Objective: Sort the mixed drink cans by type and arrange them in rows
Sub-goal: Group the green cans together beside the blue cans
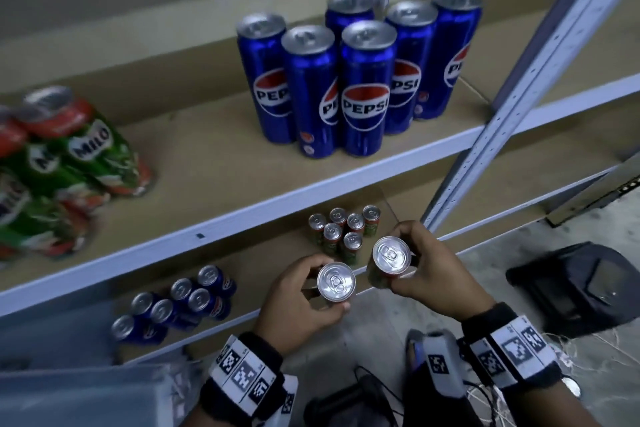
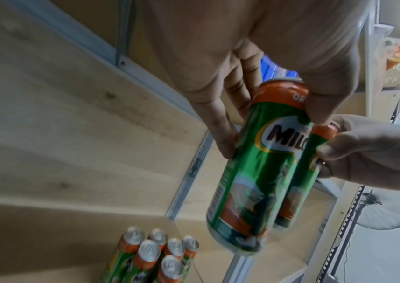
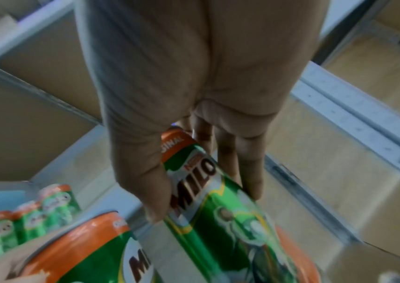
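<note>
Each hand holds one green and orange Milo can upright, in front of the lower shelf. My left hand [image 1: 329, 284] grips its Milo can [image 1: 336, 281] near the top; the left wrist view shows the thumb and fingers of this hand [image 2: 271, 124] round the can [image 2: 254, 172]. My right hand [image 1: 398, 257] grips the second Milo can [image 1: 391, 255], and in the right wrist view the hand [image 3: 201, 183] wraps that can [image 3: 218, 201]. The two cans hang side by side, almost touching. Behind them on the lower shelf stands a cluster of Milo cans [image 1: 343, 229].
Several tall blue Pepsi cans [image 1: 346, 73] stand on the upper shelf, with several Milo cans [image 1: 62, 163] at its left. More Pepsi cans [image 1: 180, 302] stand at the lower shelf's left. A grey upright post [image 1: 519, 80] slants on the right. A black object [image 1: 581, 288] lies on the floor.
</note>
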